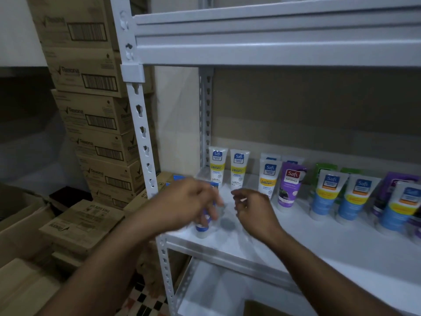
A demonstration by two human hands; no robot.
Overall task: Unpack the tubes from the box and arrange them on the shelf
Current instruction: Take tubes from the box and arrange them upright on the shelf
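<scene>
My left hand [189, 201] grips a blue and white tube [203, 225], cap down, at the front left corner of the white shelf [319, 242]. Motion blur hides part of the tube. My right hand [252, 208] hovers just right of it with fingers curled, and seems to pinch thin clear plastic wrap [227, 215]. Upright tubes stand behind: two yellow-banded white ones [227, 167], another white one [268, 176], a purple one [289, 185].
Several blue, green and purple tubes [346, 199] fill the shelf's right side. A white steel upright [145, 151] frames the left. Stacked cardboard cartons [100, 119] rise to the left, with open boxes [22, 224] on the floor below.
</scene>
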